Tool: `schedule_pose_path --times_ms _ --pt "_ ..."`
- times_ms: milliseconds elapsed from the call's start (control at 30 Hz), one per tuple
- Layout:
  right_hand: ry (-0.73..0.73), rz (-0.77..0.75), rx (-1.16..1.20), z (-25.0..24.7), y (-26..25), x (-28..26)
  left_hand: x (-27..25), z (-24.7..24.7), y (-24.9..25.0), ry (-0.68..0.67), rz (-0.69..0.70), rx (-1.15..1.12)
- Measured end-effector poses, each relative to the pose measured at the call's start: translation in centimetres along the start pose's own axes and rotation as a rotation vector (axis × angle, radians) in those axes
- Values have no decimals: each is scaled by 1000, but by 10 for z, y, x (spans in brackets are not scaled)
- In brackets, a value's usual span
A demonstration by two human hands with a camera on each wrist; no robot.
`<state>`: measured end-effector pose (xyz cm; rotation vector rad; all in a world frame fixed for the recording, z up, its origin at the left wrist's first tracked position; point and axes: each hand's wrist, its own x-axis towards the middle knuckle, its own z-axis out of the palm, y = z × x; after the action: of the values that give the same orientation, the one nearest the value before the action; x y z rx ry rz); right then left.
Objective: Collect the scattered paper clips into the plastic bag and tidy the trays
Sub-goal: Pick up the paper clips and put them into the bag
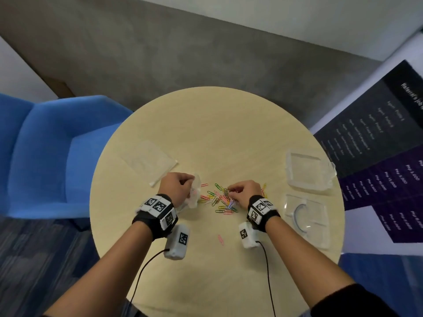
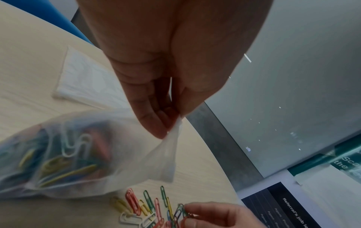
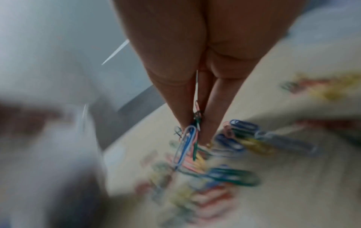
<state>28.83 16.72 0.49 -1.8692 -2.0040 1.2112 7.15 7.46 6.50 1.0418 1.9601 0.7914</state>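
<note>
Currently your left hand (image 1: 177, 185) pinches the plastic bag (image 2: 64, 155) mouth; your right hand (image 1: 246, 193) grips tangled paper clips (image 1: 220, 200) mid-surface. Risk: linked clips snag the rim, spilling.

A blue armchair (image 1: 45, 154) stands beside the round table (image 1: 215, 124), near a dark poster (image 1: 377, 143).

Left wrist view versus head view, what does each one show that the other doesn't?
Only the left wrist view shows the paper clips already inside the plastic bag and the left hand's fingertips pinching its top edge. Only the head view shows the two clear trays at the table's right, the stray pink clip near the person, and the blue chair. Both show the loose clip pile with the right hand picking from it.
</note>
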Motion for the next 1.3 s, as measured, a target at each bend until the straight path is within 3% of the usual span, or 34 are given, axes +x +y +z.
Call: schedule_pose_path --times_ms 100,167,300,500,667,767,900,967,1067,1100,1167,1300 --pt "-140 157 554 -8 -14 -19 1 3 1 -8 -10 19" --pt "-220 177 770 -3 -30 -27 2 7 1 -15 -1 23" --pt "-280 180 869 17 -56 -31 0 11 3 -25 38 69" --pt "-392 354 963 39 -82 -31 -5 4 9 -23 73 108" --pt "-344 411 1040 37 -101 -29 -16 -2 6 -59 101 135" --pt "-351 324 774 47 -110 -34 -17 -5 6 -38 87 128" --pt "-268 -58 70 47 -115 -38 -14 -10 5 5 67 102" --pt "-200 -124 77 38 -115 -36 -13 -13 3 43 58 88" --pt "-91 -119 314 19 -104 -22 -13 -17 -4 91 24 70" --pt "-26 -112 316 13 -97 -16 -14 -19 -6 98 14 62" --pt "57 -110 105 8 -79 -1 -15 -22 -11 104 2 49" --pt "-269 -347 -641 38 -50 4 -17 -24 -16 108 -10 43"
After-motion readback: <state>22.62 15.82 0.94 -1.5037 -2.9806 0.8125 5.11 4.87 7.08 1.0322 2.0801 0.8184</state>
